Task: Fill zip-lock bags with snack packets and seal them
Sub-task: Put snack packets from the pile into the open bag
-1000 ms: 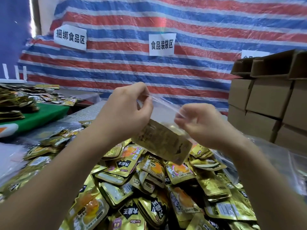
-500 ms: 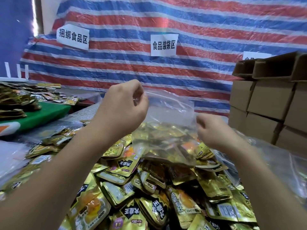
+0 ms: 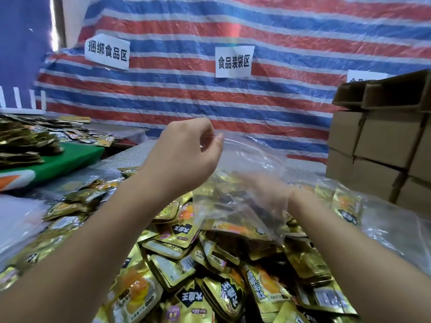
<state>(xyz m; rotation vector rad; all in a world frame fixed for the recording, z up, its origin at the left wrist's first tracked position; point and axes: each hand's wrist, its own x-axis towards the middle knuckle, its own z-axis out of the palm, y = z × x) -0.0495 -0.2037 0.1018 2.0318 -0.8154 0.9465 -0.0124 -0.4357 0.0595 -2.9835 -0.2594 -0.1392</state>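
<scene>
**Holding a clear bag open over the heap of snack packets**

We look down from head height at a table (image 3: 140, 157) heaped with gold snack packets (image 3: 186, 264), which spread from the near edge out to left and right. Our left hand (image 3: 186, 157) is raised at centre, its fingers (image 3: 214, 139) curled and pinching the top edge of a clear zip-lock bag (image 3: 245, 183). The bag hangs to the right of that hand, just above the heap, its mouth towards the far side.

Our right hand (image 3: 268, 194) is low and to the right, seen through the plastic and blurred. It appears to be inside or behind the bag. We cannot tell whether its fingers are grasping a packet or released. Dark and gold shapes show through the lower part of the bag, but we cannot tell whether these are packets inside it or the heap behind.

We judge the step in hand to be filling. To do it well, we should keep the left pinch firm and high so the mouth stays wide, and slide packets in flat so they stack instead of bunching. The zip track should be kept free of packet corners, or the seal will likely not close along its whole length.

At far right stand stacked cardboard boxes (image 3: 384, 141). A striped tarp (image 3: 279, 31) hangs behind, bearing paper signs (image 3: 234, 62).
</scene>
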